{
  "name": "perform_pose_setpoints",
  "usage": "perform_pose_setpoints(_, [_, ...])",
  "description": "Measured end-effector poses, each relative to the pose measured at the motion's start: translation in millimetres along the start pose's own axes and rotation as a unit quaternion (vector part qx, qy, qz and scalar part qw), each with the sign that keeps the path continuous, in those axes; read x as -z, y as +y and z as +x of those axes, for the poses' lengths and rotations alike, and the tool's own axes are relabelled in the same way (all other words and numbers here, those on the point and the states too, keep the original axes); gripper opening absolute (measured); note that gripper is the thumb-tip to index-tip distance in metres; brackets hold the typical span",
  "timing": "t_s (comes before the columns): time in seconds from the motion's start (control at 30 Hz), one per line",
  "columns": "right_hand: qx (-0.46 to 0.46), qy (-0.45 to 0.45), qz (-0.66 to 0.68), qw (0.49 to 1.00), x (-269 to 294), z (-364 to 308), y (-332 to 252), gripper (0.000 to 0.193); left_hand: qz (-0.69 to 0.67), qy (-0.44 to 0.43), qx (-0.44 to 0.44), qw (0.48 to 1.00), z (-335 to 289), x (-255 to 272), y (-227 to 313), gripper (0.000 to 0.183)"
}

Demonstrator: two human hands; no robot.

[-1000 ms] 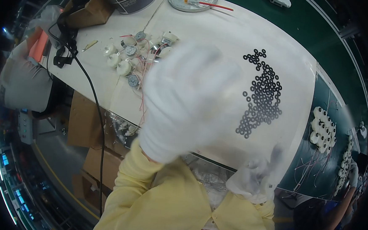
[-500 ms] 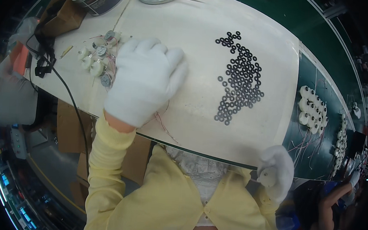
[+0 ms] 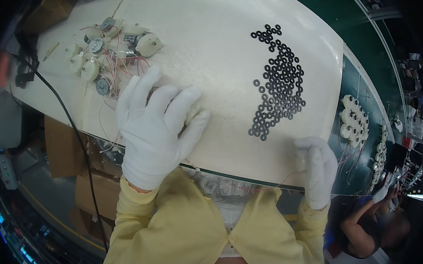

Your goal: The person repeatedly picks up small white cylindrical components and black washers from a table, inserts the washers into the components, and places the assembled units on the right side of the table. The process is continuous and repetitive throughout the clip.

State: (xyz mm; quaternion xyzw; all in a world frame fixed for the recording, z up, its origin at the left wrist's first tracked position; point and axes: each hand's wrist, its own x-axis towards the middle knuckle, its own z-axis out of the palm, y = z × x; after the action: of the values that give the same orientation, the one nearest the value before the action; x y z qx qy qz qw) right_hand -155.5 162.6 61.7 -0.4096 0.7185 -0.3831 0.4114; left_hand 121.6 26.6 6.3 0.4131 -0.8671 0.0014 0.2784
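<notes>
My left hand (image 3: 155, 136), in a white glove, is over the left half of the white table. Its thumb and index finger close on a cream-coloured round motor (image 3: 193, 111), mostly hidden; the other fingers spread forward. Just beyond them lies a loose pile of small motors (image 3: 90, 70) with cream housings, silver bodies and tangled red and white wires. At the table's front right edge, my gloved right hand (image 3: 321, 175) pinches a cream-coloured motor (image 3: 300, 162), largely covered by the fingers. A thin red wire (image 3: 271, 185) trails leftward from it.
Several black rings (image 3: 282, 83) lie scattered right of the table's middle. On the green surface (image 3: 362, 83) at right, cream motors with black rings (image 3: 355, 122) stand grouped. A black cable (image 3: 69, 113) hangs at left near a cardboard box (image 3: 52, 8). Another person (image 3: 365, 228) works at far right.
My left hand has drawn back from the motor pile and its fingers have spread, uncovering more motors. My right hand has come forward, its motor's wire now visible. The whole view has shifted slightly.
</notes>
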Motion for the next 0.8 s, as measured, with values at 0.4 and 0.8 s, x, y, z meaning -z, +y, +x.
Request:
perform_pose_setpoints(0.4, [0.007,-0.024,0.029,0.999,-13.7,9.0,-9.5,0.033,-0.076,-0.005,-0.032,0.997,-6.9,-1.4,-2.5,0.046])
perform_pose_setpoints(0.8, [0.275,-0.086,-0.399,0.871,-25.8,22.9,-4.6,0.048,-0.084,-0.009,-0.023,0.996,-8.6,-2.2,-2.1,0.045])
